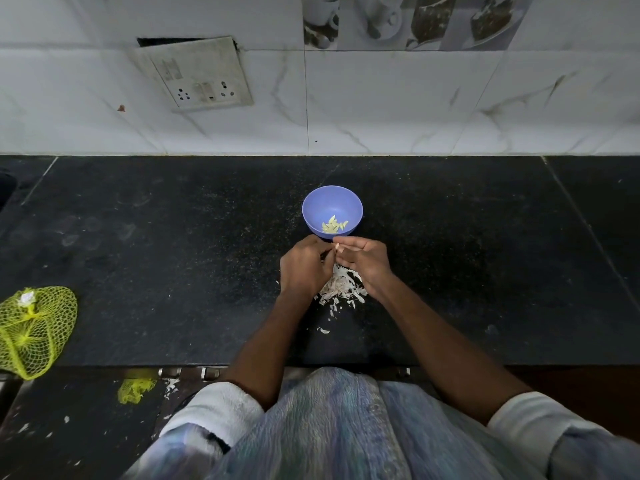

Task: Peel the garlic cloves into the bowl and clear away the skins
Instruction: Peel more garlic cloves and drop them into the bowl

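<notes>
Garlic clove (335,249) pinched between fingers of both hands, just before bowl (313,216).

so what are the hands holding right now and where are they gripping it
A small pale piece, likely a garlic clove, is pinched between the fingertips of the left hand and right hand; which part they grip cannot be told.

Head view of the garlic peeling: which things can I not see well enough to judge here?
- What the hands pinch: hidden by the fingers; only a pale sliver shows.
- Peeled garlic cloves in the blue bowl: too small to count.
- Part of the skin pile: covered by both hands.
- Yellow net bag: cut off by the left edge.
- Dark object at far left: cut off by the edge.
</notes>
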